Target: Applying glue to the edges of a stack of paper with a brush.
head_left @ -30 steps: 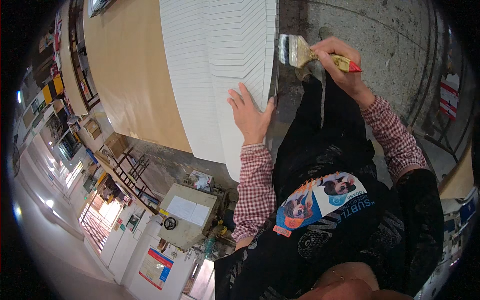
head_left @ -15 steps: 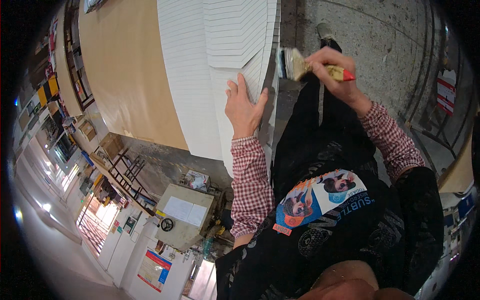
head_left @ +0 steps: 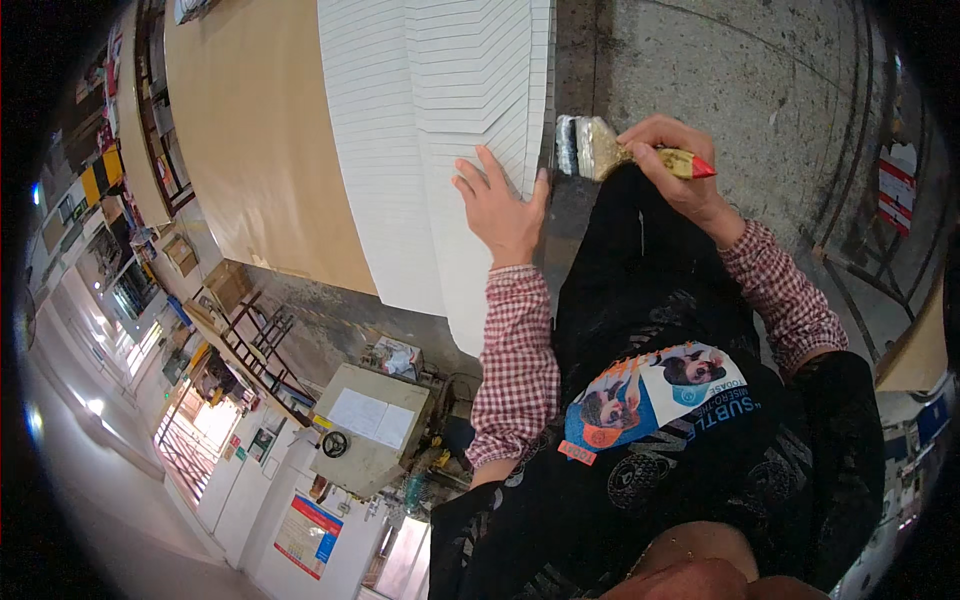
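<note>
My left hand [head_left: 503, 212] lies with its fingers spread on a layered spread of white paper sheets [head_left: 395, 200]. Their overlapping edges form many narrow steps, bent into angles at the far part. The thumb reaches the right edge of the paper. Off that edge, my right hand [head_left: 680, 172] grips a wide flat paintbrush [head_left: 603, 150] by its yellow handle with a red end. The bristles point left toward the paper and look pale and wet at the tip, with a gap between them and the sheets.
A brown board-like tabletop [head_left: 265, 150] extends left of the paper. Beyond its near edge stands a grey-green machine [head_left: 375, 425] with a black handwheel [head_left: 335, 444] and papers on top. Concrete floor [head_left: 740, 80] lies at the right, with a dark metal frame [head_left: 865, 270] standing there.
My left hand has slid a little to the right, toward the paper's edge. The brush in my right hand has come slightly nearer to me, staying off the paper's right side.
</note>
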Available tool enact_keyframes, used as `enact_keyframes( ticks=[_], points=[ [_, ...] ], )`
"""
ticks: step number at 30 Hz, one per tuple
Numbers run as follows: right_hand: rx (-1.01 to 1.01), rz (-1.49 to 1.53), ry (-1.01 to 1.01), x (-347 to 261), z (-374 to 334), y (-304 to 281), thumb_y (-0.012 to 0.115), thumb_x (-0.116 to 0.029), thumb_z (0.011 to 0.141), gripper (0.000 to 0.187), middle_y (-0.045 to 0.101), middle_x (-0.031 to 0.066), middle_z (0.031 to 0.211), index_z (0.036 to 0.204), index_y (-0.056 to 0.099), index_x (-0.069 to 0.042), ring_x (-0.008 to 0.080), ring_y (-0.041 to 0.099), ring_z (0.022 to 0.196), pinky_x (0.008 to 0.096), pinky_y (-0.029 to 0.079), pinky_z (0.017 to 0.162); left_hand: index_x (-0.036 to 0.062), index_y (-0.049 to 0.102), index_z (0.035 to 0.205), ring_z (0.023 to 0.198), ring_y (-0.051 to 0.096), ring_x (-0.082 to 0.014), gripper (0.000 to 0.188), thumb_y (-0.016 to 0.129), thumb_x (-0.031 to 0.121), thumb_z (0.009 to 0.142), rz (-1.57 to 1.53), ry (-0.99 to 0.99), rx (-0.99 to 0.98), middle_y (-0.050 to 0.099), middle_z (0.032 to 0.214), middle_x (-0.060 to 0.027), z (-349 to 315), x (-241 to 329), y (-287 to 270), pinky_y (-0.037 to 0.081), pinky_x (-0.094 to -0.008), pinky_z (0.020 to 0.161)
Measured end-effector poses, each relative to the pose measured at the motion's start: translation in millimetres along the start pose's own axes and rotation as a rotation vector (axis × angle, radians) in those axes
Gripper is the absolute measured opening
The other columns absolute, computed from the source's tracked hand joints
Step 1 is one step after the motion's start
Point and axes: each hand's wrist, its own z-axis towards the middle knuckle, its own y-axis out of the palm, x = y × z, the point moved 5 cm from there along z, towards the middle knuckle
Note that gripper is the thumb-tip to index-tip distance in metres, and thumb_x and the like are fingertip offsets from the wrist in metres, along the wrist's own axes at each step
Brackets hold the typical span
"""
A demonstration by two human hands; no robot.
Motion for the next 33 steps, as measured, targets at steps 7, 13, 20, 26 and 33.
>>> enact_keyframes(
  ticks=[7,13,20,26,33],
  points=[
    [0.008,-0.050,0.001,2.0,-10.5,-13.4,0.059,-0.010,0.088,0.012,0.065,0.0067,0.083,0.085,0.065,0.000,0.0128,0.061,0.072,0.0268,0.049,0.065,0.0028,0.015,0.149,0.139,0.005,-0.0523,0.110,0.070,0.060,0.073,0.128,-0.276,0.085,0.006,0.151,-0.0336,-69.1,-20.4,27.4,0.014,-0.0621,0.108],
    [0.008,-0.073,-0.067,4.6,-13.0,-5.5,0.060,-0.008,0.087,0.010,0.066,0.0071,0.085,0.084,0.065,0.000,0.0133,0.062,0.074,0.0272,0.050,0.066,0.0034,0.026,0.146,0.130,0.027,-0.0563,0.095,0.066,0.056,0.078,0.060,-0.139,-0.051,0.024,0.145,-0.0352,-67.1,-36.6,-3.8,0.031,-0.0534,0.105],
    [0.102,-0.143,-0.251,-0.5,9.7,-0.5,0.062,-0.007,0.086,0.009,0.066,0.0086,0.085,0.085,0.064,0.001,0.0155,0.064,0.076,0.0265,0.050,0.066,0.0063,0.039,0.142,0.123,0.043,-0.0512,0.080,0.062,0.053,0.081,-0.152,-0.110,-0.197,0.042,0.137,-0.0319,-54.4,-42.5,-26.7,0.040,-0.0468,0.099],
    [0.022,-0.134,-0.224,3.9,-14.6,12.2,0.062,-0.007,0.087,0.009,0.066,0.0082,0.084,0.085,0.064,0.001,0.0155,0.064,0.074,0.0266,0.050,0.065,0.0054,0.041,0.140,0.121,0.046,-0.0511,0.079,0.061,0.054,0.082,-0.170,-0.093,-0.219,0.042,0.135,-0.0340,-46.3,-31.4,-25.4,0.042,-0.0469,0.097],
    [0.072,-0.206,-0.254,-5.8,-4.3,8.9,0.062,-0.007,0.086,0.009,0.065,0.0083,0.080,0.084,0.064,0.002,0.0150,0.063,0.071,0.0267,0.050,0.063,0.0030,0.041,0.139,0.117,0.047,-0.0516,0.080,0.060,0.055,0.082,-0.089,-0.063,-0.207,0.042,0.135,-0.0347,-43.5,-25.5,-20.9,0.045,-0.0482,0.092]
  ],
)
